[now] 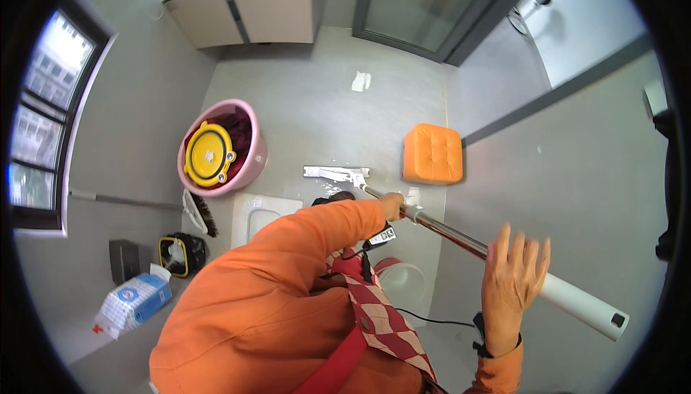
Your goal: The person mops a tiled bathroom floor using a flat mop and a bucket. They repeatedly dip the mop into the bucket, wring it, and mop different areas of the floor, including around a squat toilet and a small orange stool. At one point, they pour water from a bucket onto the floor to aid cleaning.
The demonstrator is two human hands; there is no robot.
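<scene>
A pink tub (257, 166) holds dark cloth (243, 132), partly hidden under a yellow disc (209, 154); left hand (392, 207) clasps the mop (453, 235), right hand (515, 270) spreads open.

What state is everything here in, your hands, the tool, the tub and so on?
Floor tool: tilted, flat head on the floor.
Left hand: closed around the tool's pole.
Right hand: open, at the pole; contact unclear.
Pink tub: upright, holding a yellow item and dark red cloth.
Orange stool: upright.
Bin: open, something white inside.
Cabinet doors: shut.
Brush: unheld, by the wall.
</scene>
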